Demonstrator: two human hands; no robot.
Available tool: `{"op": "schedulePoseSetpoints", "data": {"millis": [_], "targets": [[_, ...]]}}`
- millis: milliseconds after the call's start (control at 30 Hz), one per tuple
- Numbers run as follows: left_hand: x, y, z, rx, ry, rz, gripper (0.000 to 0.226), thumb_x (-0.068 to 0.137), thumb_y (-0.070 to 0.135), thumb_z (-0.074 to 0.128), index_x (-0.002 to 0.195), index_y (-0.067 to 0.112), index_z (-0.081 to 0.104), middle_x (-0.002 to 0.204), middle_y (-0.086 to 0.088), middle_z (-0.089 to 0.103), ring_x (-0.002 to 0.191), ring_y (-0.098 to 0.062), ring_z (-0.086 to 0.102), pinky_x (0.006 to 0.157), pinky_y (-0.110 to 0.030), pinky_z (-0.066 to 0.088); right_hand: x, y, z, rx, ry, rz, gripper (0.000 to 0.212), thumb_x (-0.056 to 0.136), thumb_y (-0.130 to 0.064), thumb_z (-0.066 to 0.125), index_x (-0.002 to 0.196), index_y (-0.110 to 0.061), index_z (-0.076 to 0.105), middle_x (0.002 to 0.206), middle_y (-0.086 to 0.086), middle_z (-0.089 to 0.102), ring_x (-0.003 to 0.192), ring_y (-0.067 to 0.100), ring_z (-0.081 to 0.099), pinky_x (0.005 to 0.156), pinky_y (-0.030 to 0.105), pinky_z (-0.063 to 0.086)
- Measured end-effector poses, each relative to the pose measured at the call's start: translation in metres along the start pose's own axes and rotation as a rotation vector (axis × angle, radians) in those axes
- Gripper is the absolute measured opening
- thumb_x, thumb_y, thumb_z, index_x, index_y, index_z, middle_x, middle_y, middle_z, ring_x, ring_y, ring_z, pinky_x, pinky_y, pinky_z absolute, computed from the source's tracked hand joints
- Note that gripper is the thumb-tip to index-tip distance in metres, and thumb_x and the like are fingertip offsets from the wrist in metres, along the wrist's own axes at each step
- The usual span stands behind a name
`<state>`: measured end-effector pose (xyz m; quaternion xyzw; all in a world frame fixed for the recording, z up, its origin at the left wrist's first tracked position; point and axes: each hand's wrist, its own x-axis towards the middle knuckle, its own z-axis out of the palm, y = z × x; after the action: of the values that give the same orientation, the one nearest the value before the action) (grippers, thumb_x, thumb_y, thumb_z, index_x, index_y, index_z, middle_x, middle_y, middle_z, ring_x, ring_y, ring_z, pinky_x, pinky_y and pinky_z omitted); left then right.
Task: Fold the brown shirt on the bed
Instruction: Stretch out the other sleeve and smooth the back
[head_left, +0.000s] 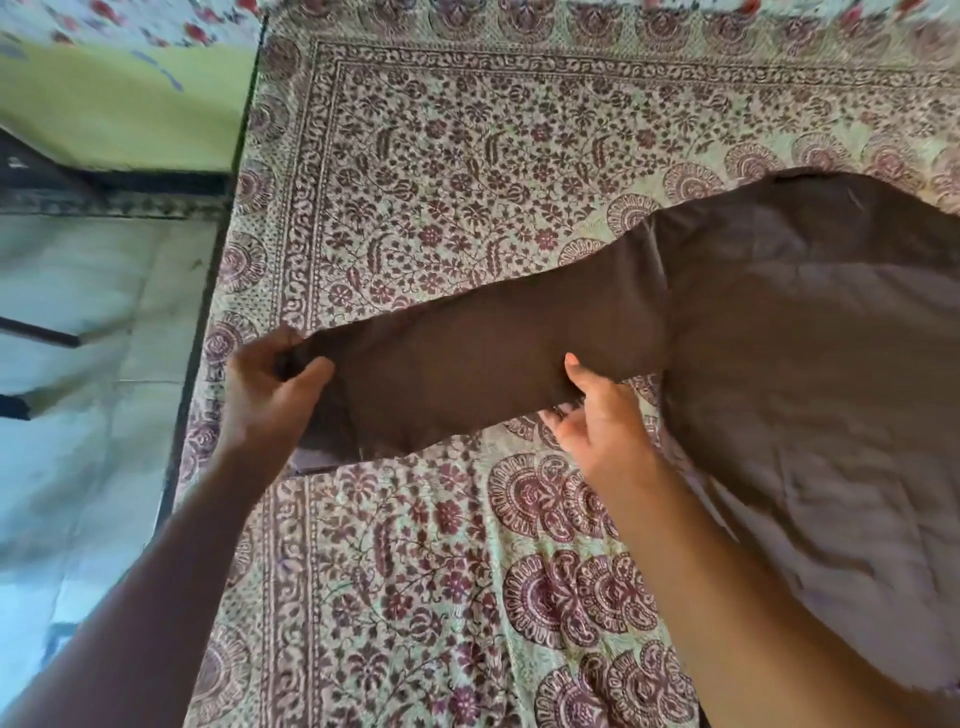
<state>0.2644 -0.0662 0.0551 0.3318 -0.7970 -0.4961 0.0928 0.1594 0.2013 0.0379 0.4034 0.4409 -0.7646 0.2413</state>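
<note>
The left hand's fingers (306, 371) are pinched on the cuff of the sleeve (467, 358), and the right hand (597, 421) grips the sleeve's near edge close to the armpit, holding it stretched out from the brown shirt (805, 364), which lies spread over the right side of the bed (441, 156). This looks like the sleeve fold; the next move would likely carry the sleeve rightward across the body. The cuff sits at the bed's left edge, with open patterned cover beyond and nearer.
</note>
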Motion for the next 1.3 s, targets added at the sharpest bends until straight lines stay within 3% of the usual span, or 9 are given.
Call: {"op": "schedulePoseSetpoints", "data": {"millis": [367,500,633,767,833,900,1033,1133,1300], "targets": [[0.095,-0.029,-0.067,0.733,-0.15,0.249,0.032,0.086,0.06,0.068,0.082,0.033,0.05,0.092,-0.009,0.065,0.086,-0.034,0.062,0.076,-0.046,0.055,0.012,0.074,0.086,-0.147,0.006,0.143,0.018,0.099,-0.001,0.063,0.116,0.0,0.058,0.11,0.017,0.063,0.099,0.029,0.064,0.064,0.038,0.059],[0.122,-0.033,-0.069,0.964,-0.213,0.269,0.04,0.093,0.056,0.068,0.089,0.016,0.072,0.11,-0.01,0.066,0.119,-0.035,0.054,0.099,-0.052,0.041,0.015,0.086,0.091,-0.249,0.049,0.132,0.013,0.099,-0.001,0.061,0.111,0.002,0.059,0.12,0.025,0.068,0.091,0.032,0.072,0.056,0.034,0.061],[0.13,-0.043,-0.065,0.867,-0.241,0.246,0.042,0.092,0.055,0.069,0.074,0.019,0.059,0.093,-0.008,0.061,0.097,-0.032,0.059,0.088,-0.044,0.044,0.002,0.076,0.091,-0.544,0.137,0.144,0.013,0.099,-0.008,0.064,0.096,0.004,0.061,0.093,0.027,0.074,0.078,0.034,0.076,0.065,0.035,0.063],[0.129,-0.048,-0.064,0.97,-0.221,0.156,0.039,0.098,0.055,0.061,0.091,0.017,0.061,0.098,-0.023,0.068,0.09,-0.038,0.065,0.09,-0.046,0.043,0.007,0.069,0.076,-1.108,0.392,-0.512,0.016,0.085,-0.015,0.073,0.078,-0.004,0.065,0.07,0.012,0.068,0.066,0.029,0.066,0.062,0.034,0.048],[0.127,-0.054,-0.063,1.021,-0.201,0.136,0.032,0.097,0.05,0.064,0.103,0.019,0.063,0.105,-0.022,0.07,0.095,-0.039,0.066,0.096,-0.048,0.041,0.025,0.063,0.077,-1.341,0.336,-0.938,0.012,0.088,-0.014,0.071,0.099,-0.011,0.069,0.096,0.012,0.064,0.093,0.03,0.059,0.076,0.032,0.042],[0.126,-0.059,-0.061,0.955,-0.17,0.133,0.023,0.094,0.042,0.07,0.108,0.023,0.066,0.113,-0.017,0.071,0.101,-0.038,0.066,0.096,-0.049,0.041,0.059,0.05,0.084,-1.53,0.22,-1.153,0.036,0.093,-0.013,0.068,0.128,-0.017,0.063,0.122,0.015,0.055,0.111,0.033,0.049,0.089,0.034,0.04],[0.123,-0.061,-0.052,0.796,-0.112,0.175,0.021,0.093,0.028,0.073,0.114,0.025,0.068,0.124,-0.008,0.068,0.111,-0.035,0.063,0.086,-0.048,0.044,0.105,0.02,0.116,-1.847,0.055,-1.151,0.025,0.094,-0.015,0.07,0.119,-0.016,0.066,0.132,0.015,0.045,0.12,0.039,0.041,0.096,0.049,0.048],[0.118,-0.065,-0.042,0.722,-0.042,0.085,0.012,0.096,0.023,0.071,0.108,0.021,0.071,0.127,-0.008,0.066,0.119,-0.033,0.056,0.097,-0.053,0.042,0.11,0.014,0.136,-1.908,0.004,-1.154,0.013,0.091,-0.008,0.071,0.103,-0.009,0.065,0.124,0.015,0.046,0.116,0.037,0.043,0.096,0.047,0.049],[0.085,-0.057,-0.015,0.722,0.123,0.163,0.027,0.091,0.012,0.067,0.117,0.014,0.064,0.131,-0.016,0.052,0.12,-0.036,0.048,0.103,-0.054,0.035,0.094,0.045,0.132,-1.745,0.025,-1.345,0.036,0.084,-0.009,0.079,0.114,-0.007,0.061,0.125,0.017,0.052,0.112,0.029,0.053,0.092,0.041,0.055]]}}
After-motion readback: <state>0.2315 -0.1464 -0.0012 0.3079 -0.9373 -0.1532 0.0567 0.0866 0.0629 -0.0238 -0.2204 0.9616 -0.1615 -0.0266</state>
